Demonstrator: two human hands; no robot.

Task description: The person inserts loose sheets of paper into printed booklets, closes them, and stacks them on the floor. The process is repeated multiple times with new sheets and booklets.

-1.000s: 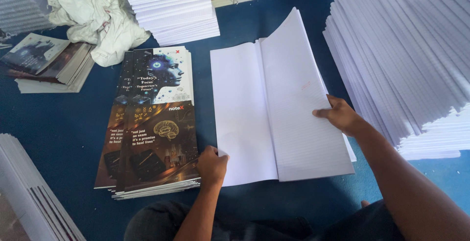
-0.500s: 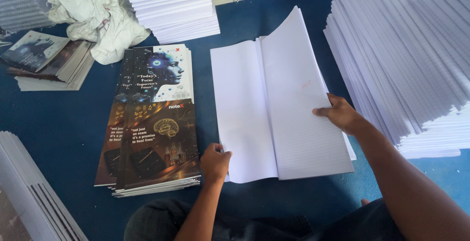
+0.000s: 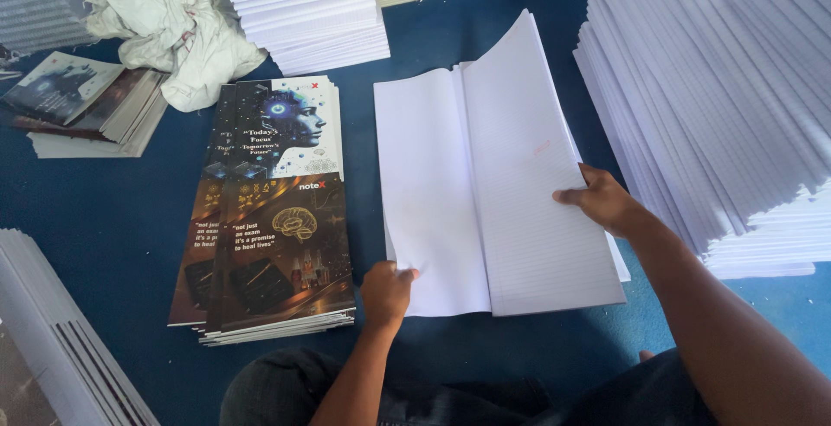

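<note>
- My left hand covers the near left corner of the white sheet bundle; my fingers curl under, so I cannot tell how many sheets they pinch.
- My right hand hides part of the bundle's right edge.
- The big paper stack at the surface's right edge runs out of view.
- The grey stack at the near left corner is cut off.
- The top cover hides the covers stacked below.
</note>
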